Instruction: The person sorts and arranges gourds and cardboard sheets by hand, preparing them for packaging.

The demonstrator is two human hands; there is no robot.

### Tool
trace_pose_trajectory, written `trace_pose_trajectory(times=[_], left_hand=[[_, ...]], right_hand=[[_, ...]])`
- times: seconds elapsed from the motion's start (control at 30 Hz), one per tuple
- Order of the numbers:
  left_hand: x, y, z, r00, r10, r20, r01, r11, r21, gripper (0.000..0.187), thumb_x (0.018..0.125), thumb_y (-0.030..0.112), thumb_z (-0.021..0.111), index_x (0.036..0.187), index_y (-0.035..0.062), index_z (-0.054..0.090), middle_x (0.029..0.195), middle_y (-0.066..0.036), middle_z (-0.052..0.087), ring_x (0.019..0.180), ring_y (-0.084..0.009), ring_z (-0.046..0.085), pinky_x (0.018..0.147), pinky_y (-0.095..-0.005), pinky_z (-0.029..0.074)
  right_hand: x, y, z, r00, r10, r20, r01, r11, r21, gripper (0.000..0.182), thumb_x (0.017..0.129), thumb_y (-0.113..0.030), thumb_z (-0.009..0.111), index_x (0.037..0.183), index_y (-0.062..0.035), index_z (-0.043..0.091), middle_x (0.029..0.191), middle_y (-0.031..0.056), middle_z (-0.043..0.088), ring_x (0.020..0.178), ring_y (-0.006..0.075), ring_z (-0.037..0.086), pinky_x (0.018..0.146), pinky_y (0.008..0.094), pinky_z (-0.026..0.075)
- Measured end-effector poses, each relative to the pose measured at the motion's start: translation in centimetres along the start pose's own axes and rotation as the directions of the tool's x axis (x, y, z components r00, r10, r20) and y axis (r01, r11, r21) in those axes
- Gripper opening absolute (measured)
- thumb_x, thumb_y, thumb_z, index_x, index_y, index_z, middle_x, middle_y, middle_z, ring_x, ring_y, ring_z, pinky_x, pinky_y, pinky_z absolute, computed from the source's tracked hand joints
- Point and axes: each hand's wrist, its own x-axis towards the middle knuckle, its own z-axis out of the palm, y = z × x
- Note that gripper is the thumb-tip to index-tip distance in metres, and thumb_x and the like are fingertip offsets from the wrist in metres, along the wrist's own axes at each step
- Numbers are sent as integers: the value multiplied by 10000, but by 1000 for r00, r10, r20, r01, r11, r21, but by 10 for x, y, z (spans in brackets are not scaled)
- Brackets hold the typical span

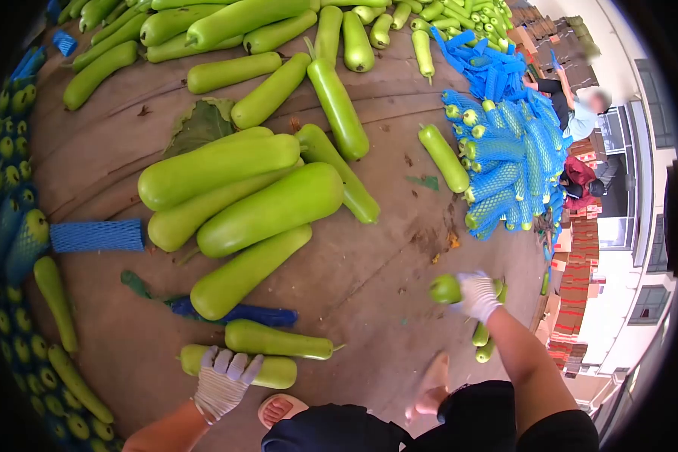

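My left hand (224,382), in a whitish knit glove, lies over a pale green bottle gourd (275,372) on the ground, its fingers curled on top. Just beyond it lies another bottle gourd (279,339) with a short stem. My right hand (478,296), gloved too, grips a bottle gourd (445,288) whose rounded end points left; the rest is hidden behind the hand. Several gourds (484,343) lie beneath that wrist. Ahead of my left hand sits a cluster of large gourds (271,211), partly resting on one another.
A pile of gourds in blue foam nets (505,166) stands at the right, with loose blue nets (490,71) behind. Netted gourds (15,301) line the left edge. One blue sleeve (98,235) lies near them. Stacked cartons (572,294) and two people (580,120) are at the far right.
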Motion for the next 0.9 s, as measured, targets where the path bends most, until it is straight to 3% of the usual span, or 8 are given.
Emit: trace_pose_trajectory(times=[0.07,0.2,0.27,0.3,0.43,0.67,0.8,0.9], left_hand=[[3,-1,0,1000,-2,5,2,1000,8,455,644,194,622,1094,200,554,978,-51,443,913,-255,446,856,-474,361],[5,2,-2,999,7,53,-8,1000,15,499,609,210,656,1096,204,549,979,-51,437,913,-258,432,855,-477,360],[5,3,-2,998,18,59,-19,1000,18,513,597,218,667,1096,204,547,982,-52,433,913,-260,430,855,-480,359],[5,4,-2,998,7,56,-8,1000,22,527,585,225,678,1095,205,545,985,-54,430,913,-261,428,856,-482,359],[7,7,-2,1000,9,7,-9,999,42,414,688,185,598,1098,209,538,963,-46,444,895,-248,439,837,-471,373],[15,2,-6,990,140,24,-142,976,167,562,570,219,680,1112,208,530,997,-87,423,891,-285,433,823,-491,387],[21,21,-26,960,11,279,-17,1000,18,735,468,254,758,1154,145,518,1016,-131,453,902,-330,460,815,-481,409],[35,66,-67,871,-314,378,384,915,-126,867,522,284,795,1275,62,426,1115,-177,444,997,-376,471,893,-440,418]], right_hand=[[2,60,33,941,338,26,-331,933,-141,543,592,-354,750,1021,-76,567,965,166,615,921,297,602,869,414,433],[8,34,16,963,242,-116,-247,968,-33,516,656,-327,717,1035,-19,550,1014,193,582,948,324,581,800,432,469],[4,-39,18,894,-139,-427,198,975,97,478,684,-318,676,1016,-1,540,962,187,579,886,347,575,758,453,473],[4,-87,-8,973,-213,-90,228,949,219,499,696,-307,656,1070,-1,532,1012,203,572,930,365,564,778,448,472],[-1,-230,3,642,-654,-400,764,504,403,774,678,-244,715,1309,-2,340,1191,197,492,1066,356,523,886,418,445],[3,-288,19,711,-594,-376,694,677,243,756,677,-197,668,1319,15,328,994,198,563,864,331,591,726,435,486],[10,-272,15,687,-627,-367,717,506,479,601,651,-182,701,1159,31,459,986,203,600,911,335,598,786,392,483],[21,-193,-5,592,-787,-173,493,184,850,541,681,-216,719,1114,11,487,951,174,611,872,228,587,764,356,473]])
